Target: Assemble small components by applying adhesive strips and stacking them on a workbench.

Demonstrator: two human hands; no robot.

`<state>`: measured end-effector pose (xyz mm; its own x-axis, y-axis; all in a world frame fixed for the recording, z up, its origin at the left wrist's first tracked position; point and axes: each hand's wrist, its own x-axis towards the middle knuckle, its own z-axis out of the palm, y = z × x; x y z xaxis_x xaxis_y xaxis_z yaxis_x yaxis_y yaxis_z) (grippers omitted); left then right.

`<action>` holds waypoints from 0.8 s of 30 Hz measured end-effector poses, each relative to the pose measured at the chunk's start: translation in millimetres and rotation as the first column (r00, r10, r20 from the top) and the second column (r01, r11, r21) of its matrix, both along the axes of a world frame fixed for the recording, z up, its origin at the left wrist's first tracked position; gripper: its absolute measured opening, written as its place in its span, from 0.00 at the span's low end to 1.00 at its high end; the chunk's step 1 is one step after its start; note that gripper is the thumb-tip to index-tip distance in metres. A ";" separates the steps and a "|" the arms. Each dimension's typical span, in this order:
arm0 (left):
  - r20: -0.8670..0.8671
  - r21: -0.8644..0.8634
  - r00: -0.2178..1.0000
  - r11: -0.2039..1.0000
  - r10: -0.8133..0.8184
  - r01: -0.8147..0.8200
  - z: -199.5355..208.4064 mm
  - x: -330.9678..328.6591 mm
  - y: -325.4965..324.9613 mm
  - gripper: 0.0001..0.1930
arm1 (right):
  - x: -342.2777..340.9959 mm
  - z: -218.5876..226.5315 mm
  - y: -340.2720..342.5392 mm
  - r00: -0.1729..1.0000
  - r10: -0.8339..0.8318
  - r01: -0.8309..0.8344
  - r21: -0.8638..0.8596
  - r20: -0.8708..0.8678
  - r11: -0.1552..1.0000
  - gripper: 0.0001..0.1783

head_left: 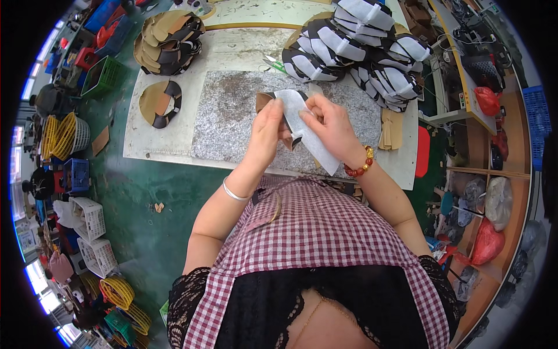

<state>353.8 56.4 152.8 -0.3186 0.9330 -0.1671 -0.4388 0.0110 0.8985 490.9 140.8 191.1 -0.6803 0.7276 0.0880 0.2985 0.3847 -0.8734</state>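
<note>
Between my hands, above the table's near part, is a shoe upper piece (pixel 263 101) with brown and black parts. A white fabric lining (pixel 318 142) lies over it, its long end hanging down to the right. My left hand (pixel 267 129) is closed on the upper's left edge, thumb on the white fabric. With thumb and fingers, my right hand (pixel 334 125) pinches the lining and the upper's right edge. Some fingertips are hidden behind the piece. Below the hands lies a speckled grey stone slab (pixel 224 125).
A single tan-and-black upper (pixel 152 103) lies left of the slab, a stack of uppers (pixel 165 38) beyond it. White-lined uppers (pixel 354 43) are heaped at the back right. Green-handled snips (pixel 275 64) lie behind the slab, tan strips (pixel 391 130) at its right. Shelves (pixel 491 227) stand at right.
</note>
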 end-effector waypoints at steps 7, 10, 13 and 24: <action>-0.132 0.055 0.982 0.990 0.139 -0.133 -5.5 15.5 12.8 0.06 | -1.4 2.3 -2.8 0.981 -0.095 0.047 0.272 0.167 0.961 0.09; 0.114 -0.226 0.993 0.973 -0.009 0.034 -33.6 7.4 -2.2 0.08 | 4.6 -20.7 6.8 0.995 -0.028 0.013 0.164 0.093 0.986 0.11; -0.099 -0.243 0.995 0.970 -0.029 0.004 -47.8 7.6 -10.8 0.17 | -2.7 -28.1 -0.4 0.962 0.006 -0.105 0.350 0.273 0.931 0.13; -0.126 -0.115 0.992 0.993 -0.005 -0.010 -29.5 -3.3 16.3 0.15 | 33.8 -18.8 23.9 0.964 0.069 -0.055 -0.061 0.256 0.997 0.21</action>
